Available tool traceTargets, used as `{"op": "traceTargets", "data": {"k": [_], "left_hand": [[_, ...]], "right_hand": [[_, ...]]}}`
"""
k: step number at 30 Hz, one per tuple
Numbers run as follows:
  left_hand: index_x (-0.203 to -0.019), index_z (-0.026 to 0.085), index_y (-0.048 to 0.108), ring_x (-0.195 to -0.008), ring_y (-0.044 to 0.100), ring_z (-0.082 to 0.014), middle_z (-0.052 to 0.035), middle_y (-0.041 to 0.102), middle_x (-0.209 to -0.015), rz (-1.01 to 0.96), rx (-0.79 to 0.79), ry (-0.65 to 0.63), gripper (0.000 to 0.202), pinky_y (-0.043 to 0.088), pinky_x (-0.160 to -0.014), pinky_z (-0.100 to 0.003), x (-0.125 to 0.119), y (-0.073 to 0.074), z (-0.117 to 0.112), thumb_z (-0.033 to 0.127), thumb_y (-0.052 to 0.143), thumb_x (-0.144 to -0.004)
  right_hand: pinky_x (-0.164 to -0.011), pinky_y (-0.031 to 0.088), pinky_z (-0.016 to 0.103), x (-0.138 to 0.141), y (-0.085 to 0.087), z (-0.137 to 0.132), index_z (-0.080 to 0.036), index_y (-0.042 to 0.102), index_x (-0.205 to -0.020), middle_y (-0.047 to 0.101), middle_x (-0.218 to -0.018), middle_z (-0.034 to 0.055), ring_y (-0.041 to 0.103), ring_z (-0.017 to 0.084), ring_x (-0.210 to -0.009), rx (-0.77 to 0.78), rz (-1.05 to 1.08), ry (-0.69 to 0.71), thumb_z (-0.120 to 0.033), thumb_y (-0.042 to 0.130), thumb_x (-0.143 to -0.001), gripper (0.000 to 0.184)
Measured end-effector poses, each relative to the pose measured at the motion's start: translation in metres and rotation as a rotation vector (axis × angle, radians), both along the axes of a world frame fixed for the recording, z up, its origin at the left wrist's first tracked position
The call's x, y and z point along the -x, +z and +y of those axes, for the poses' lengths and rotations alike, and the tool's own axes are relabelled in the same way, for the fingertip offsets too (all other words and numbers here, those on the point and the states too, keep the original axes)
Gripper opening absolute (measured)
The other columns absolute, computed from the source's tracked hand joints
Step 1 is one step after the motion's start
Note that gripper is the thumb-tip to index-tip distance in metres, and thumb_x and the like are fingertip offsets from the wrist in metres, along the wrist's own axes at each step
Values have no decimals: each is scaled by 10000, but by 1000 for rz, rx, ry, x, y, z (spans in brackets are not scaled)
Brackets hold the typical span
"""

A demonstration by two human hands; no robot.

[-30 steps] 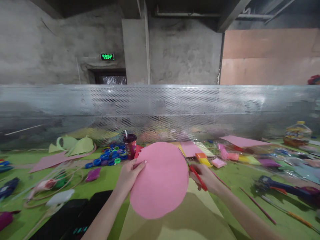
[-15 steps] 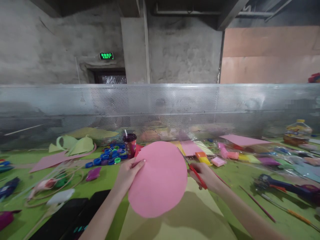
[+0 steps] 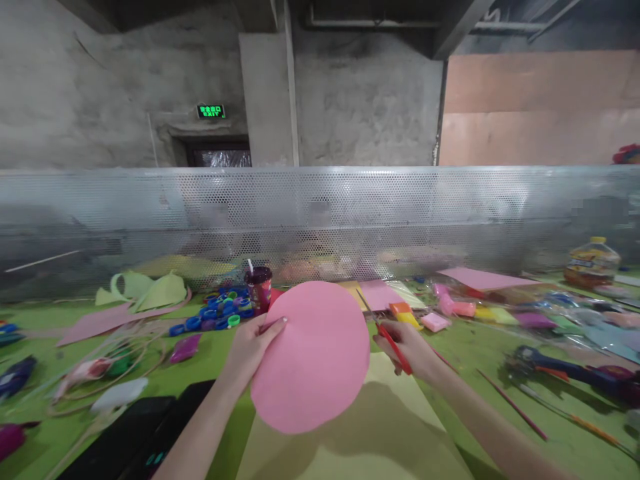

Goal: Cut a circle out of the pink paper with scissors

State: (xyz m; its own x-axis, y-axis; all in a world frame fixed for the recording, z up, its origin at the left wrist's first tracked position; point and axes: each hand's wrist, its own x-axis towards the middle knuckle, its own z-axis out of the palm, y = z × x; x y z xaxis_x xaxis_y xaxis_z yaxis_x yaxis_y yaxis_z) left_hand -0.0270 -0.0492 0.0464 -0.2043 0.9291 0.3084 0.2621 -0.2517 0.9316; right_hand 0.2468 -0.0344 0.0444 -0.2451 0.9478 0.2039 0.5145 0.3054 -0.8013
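A rounded sheet of pink paper (image 3: 313,360) is held up before me, its left edge pinched by my left hand (image 3: 255,343) with the thumb on the front face. My right hand (image 3: 403,347) grips red-handled scissors (image 3: 395,348) just right of the paper, their blades pointing up and left beside its upper right edge. A small gap shows between blades and paper. Beneath lies a pale yellow sheet (image 3: 380,427) on the green table (image 3: 475,393).
A dark cup with a straw (image 3: 259,287) stands behind blue rings (image 3: 220,312). At left are a black device (image 3: 125,440) and cords; at right, a glue gun (image 3: 565,370), a thin stick (image 3: 513,403) and an oil bottle (image 3: 593,262). A perforated metal screen (image 3: 350,220) borders the back.
The scissors' blades have come away from the paper's right edge. The pink paper has shifted slightly left, still in my left hand.
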Motion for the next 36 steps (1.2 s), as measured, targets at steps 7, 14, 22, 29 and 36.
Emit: {"op": "traceTargets", "data": {"k": [7, 14, 22, 29, 36], "left_hand": [[-971, 133, 643, -754, 635, -258, -85, 698, -814, -126, -20, -13, 460, 477, -629, -314, -1, -7, 5, 467, 603, -656], [-996, 136, 636, -745, 633, -252, -88, 693, -835, -183, -9, -25, 473, 473, -600, -301, -5, -9, 4, 466, 607, -658], [-1028, 140, 619, -748, 629, -240, -81, 690, -857, -196, 8, -32, 481, 469, -609, -288, -7, -7, 1, 459, 600, -669], [-1041, 137, 617, -692, 632, -237, -86, 693, -835, -155, -21, -52, 494, 463, -597, -301, -6, -8, 3, 473, 589, -679], [-997, 140, 636, -733, 636, -246, -95, 692, -871, -144, -20, -22, 475, 465, -615, -301, -5, -7, 4, 479, 593, -667]], "right_hand": [[-312, 413, 186, 10, -2, -6, -183, 369, -623, 363, -486, -86, 417, 50, -346, -38, 42, -8, -294, 432, -708, 153], [-310, 395, 172, 17, -6, -7, -162, 433, -653, 400, -549, -61, 415, 46, -376, -33, 58, -54, -269, 419, -683, 112], [-311, 361, 159, 17, -3, -10, -144, 486, -669, 397, -523, -61, 399, 41, -362, -45, 31, -65, -279, 424, -694, 151], [-302, 367, 169, 18, 0, -12, -145, 483, -673, 392, -514, -63, 399, 46, -352, -16, 39, -52, -304, 432, -691, 168], [-310, 354, 158, 17, -2, -10, -143, 494, -670, 404, -501, -61, 396, 42, -353, -11, 23, -65, -294, 425, -700, 169]]}}
